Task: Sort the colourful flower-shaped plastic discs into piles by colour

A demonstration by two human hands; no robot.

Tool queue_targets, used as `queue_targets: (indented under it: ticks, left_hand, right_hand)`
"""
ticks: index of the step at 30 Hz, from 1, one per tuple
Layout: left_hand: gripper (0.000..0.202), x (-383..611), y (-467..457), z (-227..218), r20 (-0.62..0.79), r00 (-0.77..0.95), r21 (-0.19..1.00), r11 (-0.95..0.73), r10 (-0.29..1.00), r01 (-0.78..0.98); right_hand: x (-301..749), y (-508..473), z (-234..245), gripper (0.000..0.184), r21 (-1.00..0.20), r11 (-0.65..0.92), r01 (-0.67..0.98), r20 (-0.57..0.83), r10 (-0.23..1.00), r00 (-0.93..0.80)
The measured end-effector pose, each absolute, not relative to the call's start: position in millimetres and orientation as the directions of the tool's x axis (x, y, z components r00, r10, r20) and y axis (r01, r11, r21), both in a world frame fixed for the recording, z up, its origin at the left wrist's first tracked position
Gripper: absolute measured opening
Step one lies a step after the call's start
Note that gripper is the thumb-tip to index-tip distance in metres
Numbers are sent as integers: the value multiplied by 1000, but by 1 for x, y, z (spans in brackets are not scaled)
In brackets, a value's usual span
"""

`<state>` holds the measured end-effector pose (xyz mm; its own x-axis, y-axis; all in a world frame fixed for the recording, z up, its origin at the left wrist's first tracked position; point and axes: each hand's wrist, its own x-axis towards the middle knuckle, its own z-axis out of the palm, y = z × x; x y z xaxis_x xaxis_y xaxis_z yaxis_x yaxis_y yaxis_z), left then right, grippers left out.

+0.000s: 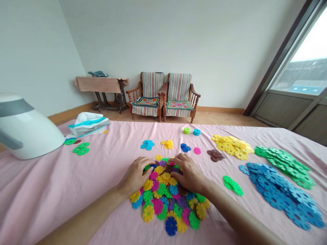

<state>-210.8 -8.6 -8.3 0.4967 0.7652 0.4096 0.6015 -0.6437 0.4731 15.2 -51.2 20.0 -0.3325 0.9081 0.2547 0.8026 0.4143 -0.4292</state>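
Note:
A mixed pile of coloured plastic snowflake discs (168, 197) lies on the pink cloth (76, 190) in front of me. My left hand (136, 175) rests palm down on the pile's far left side, fingers curled onto the discs. My right hand (187, 173) lies on the far right side, fingers bent and pressing on discs near the middle. Whether either hand grips a disc is hidden under the fingers.
Sorted heaps lie to the right: yellow discs (232, 146), green discs (286, 161), blue discs (283, 192), brown discs (215, 155). Small groups sit beyond the pile. A tissue pack (88, 124) and a white appliance (24, 129) stand at left. Two wooden chairs (163, 97) stand by the wall.

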Motion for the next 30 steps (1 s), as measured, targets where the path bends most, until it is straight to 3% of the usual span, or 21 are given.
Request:
queue_targets:
  ticks: [8,13,16,22,26,30]
  left_hand:
    - [21,-211,-10,-8,412,495,470,-644,765,603]
    - [21,-211,-9,-8,419,502,470,-654,757,593]
    - [21,-211,-9,-8,421,504,475,-657,754,586]
    - [21,-211,-9,-8,424,498,480,-654,756,584]
    - [21,-212,-9,-9,426,497,480,-654,756,585]
    - [21,-212,-9,-10,426,494,480,-653,758,586]
  right_hand:
    - [6,-50,17,19,-387,464,797,275,883,-380]
    - [18,-42,14,22,-530,448,720,396,882,-258]
    - [49,-33,18,19,-575,267,774,371,927,-44]
    - [130,-22,19,28,-462,-155,873,249,922,295]
    - [158,-24,15,29,-462,-214,860,160,934,319]
    - [157,-25,20,23,-378,-295,877,238,885,400]
